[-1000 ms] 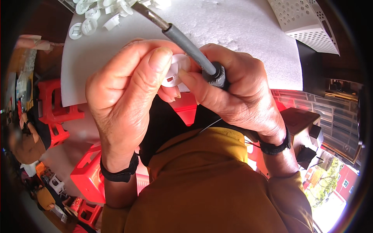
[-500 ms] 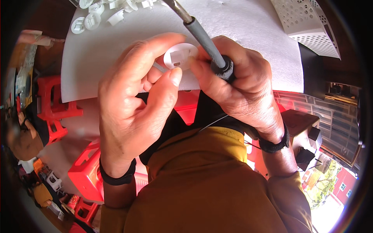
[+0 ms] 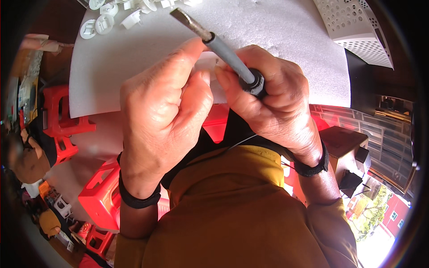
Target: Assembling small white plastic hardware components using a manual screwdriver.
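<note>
Between my two hands is a small round white plastic piece [image 3: 206, 58], now mostly covered by fingers. My left hand [image 3: 163, 100] is closed on it, thumb and index finger pinching its left side. My right hand [image 3: 270, 91] is closed around a flat-blade screwdriver [image 3: 232, 56] with a grey-sleeved shaft and a black collar. Its bare metal tip points up and to the left, above the piece and apart from it. The right thumb and index finger also reach the piece's right side. The screwdriver's handle is hidden in my palm.
Several similar white plastic pieces [image 3: 105, 23] lie at the far left of the table, which has a white foam sheet [image 3: 96, 76]. A perforated white metal housing [image 3: 353, 27] stands far right. Red plastic stools [image 3: 100, 196] are at left, a brown box [image 3: 342, 143] at right.
My left hand has turned inward and its fingers have closed further over the white piece, hiding most of it. The screwdriver has shifted slightly left and down, bringing its tip into view.
</note>
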`<state>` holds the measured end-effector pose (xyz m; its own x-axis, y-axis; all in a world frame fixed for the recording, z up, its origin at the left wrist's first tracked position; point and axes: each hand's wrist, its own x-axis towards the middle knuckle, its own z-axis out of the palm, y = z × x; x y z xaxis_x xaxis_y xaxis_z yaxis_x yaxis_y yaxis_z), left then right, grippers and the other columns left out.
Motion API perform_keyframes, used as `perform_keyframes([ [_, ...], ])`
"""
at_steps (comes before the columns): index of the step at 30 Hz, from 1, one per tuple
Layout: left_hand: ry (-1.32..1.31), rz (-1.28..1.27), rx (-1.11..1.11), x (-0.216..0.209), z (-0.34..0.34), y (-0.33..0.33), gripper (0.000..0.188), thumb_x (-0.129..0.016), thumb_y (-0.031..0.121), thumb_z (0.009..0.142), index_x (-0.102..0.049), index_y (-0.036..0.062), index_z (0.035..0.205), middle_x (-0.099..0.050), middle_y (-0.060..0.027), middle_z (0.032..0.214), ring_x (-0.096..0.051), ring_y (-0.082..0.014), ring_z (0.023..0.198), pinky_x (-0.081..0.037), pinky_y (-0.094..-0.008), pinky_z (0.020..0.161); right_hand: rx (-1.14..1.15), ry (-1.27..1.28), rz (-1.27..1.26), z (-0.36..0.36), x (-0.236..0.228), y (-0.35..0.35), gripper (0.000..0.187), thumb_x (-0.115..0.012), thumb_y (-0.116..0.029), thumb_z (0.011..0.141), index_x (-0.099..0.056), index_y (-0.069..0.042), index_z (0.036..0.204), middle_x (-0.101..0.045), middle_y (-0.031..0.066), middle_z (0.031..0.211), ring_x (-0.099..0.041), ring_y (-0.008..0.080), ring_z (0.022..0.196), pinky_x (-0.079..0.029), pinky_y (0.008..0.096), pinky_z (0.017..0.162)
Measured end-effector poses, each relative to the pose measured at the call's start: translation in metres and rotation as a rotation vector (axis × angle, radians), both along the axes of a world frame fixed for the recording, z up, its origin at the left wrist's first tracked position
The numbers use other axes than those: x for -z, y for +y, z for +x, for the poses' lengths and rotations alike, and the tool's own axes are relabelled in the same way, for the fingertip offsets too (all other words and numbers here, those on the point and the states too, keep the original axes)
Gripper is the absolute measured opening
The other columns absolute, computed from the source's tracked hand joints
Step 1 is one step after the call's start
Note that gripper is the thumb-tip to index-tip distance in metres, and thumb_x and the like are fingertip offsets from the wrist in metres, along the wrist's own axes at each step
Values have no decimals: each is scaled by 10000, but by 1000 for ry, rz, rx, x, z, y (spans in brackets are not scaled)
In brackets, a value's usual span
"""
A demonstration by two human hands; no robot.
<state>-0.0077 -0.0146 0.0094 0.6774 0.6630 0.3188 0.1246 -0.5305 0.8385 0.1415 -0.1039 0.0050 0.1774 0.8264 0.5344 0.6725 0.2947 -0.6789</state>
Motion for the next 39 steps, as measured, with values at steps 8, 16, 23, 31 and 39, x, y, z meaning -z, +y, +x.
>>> perform_keyframes([
  [8, 22, 57, 13, 3, -3, 2, 256, -496, 24, 938, -606, -28, 1164, -561, 14, 643, -481, -21, 532, -391, -164, 497, 13, -22, -17, -3, 1, -1, 131, -674, 2, 796, -597, -41, 892, -576, 39, 662, -557, 149, 549, -448, 258, 524],
  [16, -80, -259, 79, -5, -5, 1, 246, -492, 13, 931, -605, -63, 1136, -572, -10, 635, -521, -42, 543, -412, -171, 513, 15, 11, -14, -5, 3, 0, 138, -686, -2, 791, -597, -44, 887, -565, 36, 652, -549, 141, 541, -445, 257, 521],
  [23, -96, -350, 94, -7, -1, -1, 247, -502, -1, 918, -602, -68, 1134, -599, -26, 694, -537, -45, 573, -428, -172, 527, 22, -2, -10, -4, 3, 1, 133, -690, -8, 793, -593, -35, 879, -564, 36, 661, -547, 142, 555, -446, 256, 530],
  [31, -12, -240, 76, -9, -1, 3, 234, -505, 0, 920, -617, -55, 1118, -594, -19, 683, -518, -38, 563, -426, -170, 520, 20, 6, -30, -5, 3, 0, 108, -681, -14, 805, -601, -35, 875, -579, 44, 673, -560, 148, 562, -447, 256, 535],
  [39, -6, -167, 58, -4, 0, 3, 239, -490, 30, 945, -613, -55, 1132, -584, -10, 667, -507, -28, 545, -416, -166, 502, 50, -12, -28, -6, 2, -1, 106, -682, -18, 800, -613, -37, 880, -581, 40, 665, -564, 148, 560, -444, 257, 534],
])
